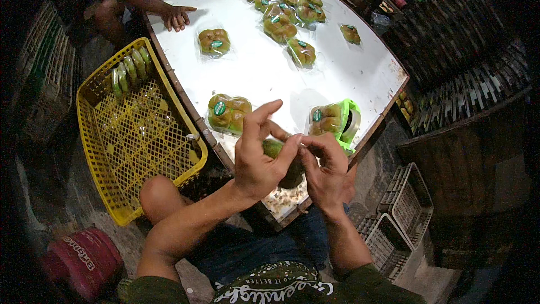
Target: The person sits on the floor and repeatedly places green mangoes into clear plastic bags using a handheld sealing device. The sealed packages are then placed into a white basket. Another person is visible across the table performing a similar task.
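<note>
My left hand (260, 155) and my right hand (326, 171) meet over the table's near edge, thumbs and fingertips pinched close together. What the fingertips grip is too small and hidden to name. Under and between them shows a green and brown rounded item (273, 147), partly covered by my hands. Just beyond my left hand lies a clear-wrapped pack of green-brown rounded pieces (229, 114) with a green label. A similar wrapped pack (324, 120) lies past my right hand, against a bright green tape dispenser (350, 125).
More wrapped packs (279, 22) cluster at the white table's (247, 73) far side. Another person's hand (176, 17) rests at the far left edge. A yellow crate (140, 135) holding several packs stands left; grey crates (406, 205) stand right, a maroon container (84, 262) lower left.
</note>
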Motion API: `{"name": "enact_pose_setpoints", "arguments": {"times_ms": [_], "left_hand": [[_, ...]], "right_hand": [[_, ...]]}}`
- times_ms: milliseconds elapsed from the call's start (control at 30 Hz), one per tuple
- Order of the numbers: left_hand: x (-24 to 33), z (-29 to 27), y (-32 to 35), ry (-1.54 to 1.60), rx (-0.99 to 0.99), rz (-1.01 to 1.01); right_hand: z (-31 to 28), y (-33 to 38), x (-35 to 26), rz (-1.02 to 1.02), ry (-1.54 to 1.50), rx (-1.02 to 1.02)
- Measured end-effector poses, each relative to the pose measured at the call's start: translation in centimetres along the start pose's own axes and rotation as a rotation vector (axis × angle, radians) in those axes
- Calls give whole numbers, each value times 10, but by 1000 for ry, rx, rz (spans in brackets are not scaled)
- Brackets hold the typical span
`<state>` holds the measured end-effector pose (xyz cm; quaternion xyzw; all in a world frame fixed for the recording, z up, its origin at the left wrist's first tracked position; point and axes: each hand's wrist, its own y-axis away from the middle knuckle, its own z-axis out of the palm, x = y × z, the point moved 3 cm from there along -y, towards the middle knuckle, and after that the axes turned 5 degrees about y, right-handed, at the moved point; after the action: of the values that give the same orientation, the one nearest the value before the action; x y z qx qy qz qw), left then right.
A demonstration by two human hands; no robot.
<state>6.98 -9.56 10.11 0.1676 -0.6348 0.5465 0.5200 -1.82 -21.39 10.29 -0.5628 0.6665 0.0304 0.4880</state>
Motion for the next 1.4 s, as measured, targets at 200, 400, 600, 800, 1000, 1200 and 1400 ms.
{"name": "enact_pose_setpoints", "arguments": {"times_ms": [200,400,600,800,1000,1200,1400], "left_hand": [[-13,-6,-12,26,-152,-371],[6,-8,-23,-557,-283,182],[-57,-22,-6,425,370,-540],[-29,-10,-25,34,-28,-277],[-36,0,-24,-79,-301,-161],[-25,7,-7,7,52,-270],[-43,9,-2,210,246,-278]], "right_hand": [[4,2,-3,190,-75,120],[1,-11,4,-208,336,188],[7,-6,39,479,-580,377],[-18,-31,13,144,79,5],[-5,-33,19,72,55,-52],[7,-13,13,354,-513,289],[18,-5,12,505,-646,386]]}}
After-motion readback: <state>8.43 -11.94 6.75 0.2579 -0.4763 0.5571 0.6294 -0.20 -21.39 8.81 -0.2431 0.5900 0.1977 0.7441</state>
